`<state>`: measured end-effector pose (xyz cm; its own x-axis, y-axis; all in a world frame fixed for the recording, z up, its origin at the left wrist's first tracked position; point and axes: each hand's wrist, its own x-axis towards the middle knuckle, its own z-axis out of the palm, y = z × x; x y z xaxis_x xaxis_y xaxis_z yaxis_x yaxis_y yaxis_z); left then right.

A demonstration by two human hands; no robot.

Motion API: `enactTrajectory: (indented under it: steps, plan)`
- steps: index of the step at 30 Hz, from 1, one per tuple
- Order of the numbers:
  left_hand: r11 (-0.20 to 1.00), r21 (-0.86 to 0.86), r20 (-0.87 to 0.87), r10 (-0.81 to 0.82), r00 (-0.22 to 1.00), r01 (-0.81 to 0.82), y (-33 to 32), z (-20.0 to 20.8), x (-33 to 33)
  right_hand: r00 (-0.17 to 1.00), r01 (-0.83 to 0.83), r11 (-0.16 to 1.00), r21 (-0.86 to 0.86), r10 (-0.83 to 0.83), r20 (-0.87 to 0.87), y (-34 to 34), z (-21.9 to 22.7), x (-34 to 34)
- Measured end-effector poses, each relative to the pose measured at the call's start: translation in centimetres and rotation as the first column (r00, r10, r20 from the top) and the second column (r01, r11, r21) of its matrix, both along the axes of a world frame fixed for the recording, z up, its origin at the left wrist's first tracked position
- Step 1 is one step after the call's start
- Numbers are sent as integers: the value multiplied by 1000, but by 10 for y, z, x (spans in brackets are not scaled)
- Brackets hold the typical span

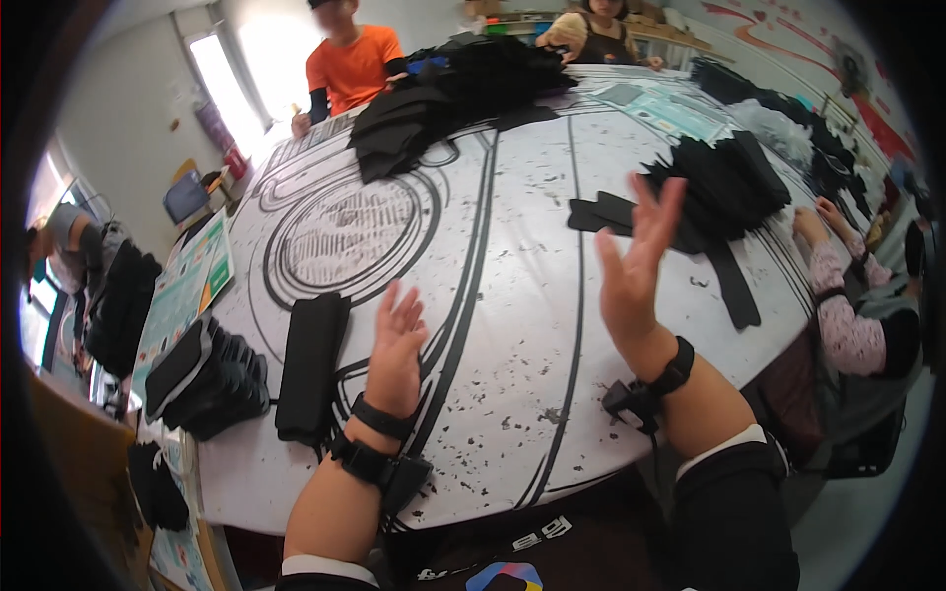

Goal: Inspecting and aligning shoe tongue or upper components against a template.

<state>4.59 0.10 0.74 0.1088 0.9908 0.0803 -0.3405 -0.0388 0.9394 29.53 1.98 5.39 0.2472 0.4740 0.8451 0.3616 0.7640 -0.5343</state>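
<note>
Black folded bundle (pixel 312 366), one, beside one unclenched left hand (pixel 396 357); one unclenched right hand (pixel 636 286)

A broad white table (pixel 512 325) bears thick black lines (pixel 480 222), a ringed circle (pixel 350 231) at its left and scattered dark flecks (pixel 551 415). A large black heap (pixel 463 84) sprawls across its far side, a pale green sheet (pixel 680 110) beside it. A fanned black stack (pixel 734 182) and loose strip (pixel 733 286) lie right; a long black bundle (pixel 312 364) and a grey-edged stack (pixel 212 379), near left
</note>
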Motion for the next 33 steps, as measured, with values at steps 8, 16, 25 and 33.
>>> enactTrajectory:
  steps: [8,16,25,33]
  plan:
    - [998,-60,186,22,982,-11,0,5,3,425,639,763,-102,-461,-779,-5,22,178]
    - [982,-107,57,-152,987,158,4,1,-6,738,-669,723,-172,674,-36,0,-3,33]
    - [984,-122,-7,-132,991,130,1,2,-4,720,-663,422,-618,586,-372,-9,-39,-18]
    - [815,-121,65,-564,823,567,-8,8,0,673,-594,382,-708,718,-177,-10,-45,-23]
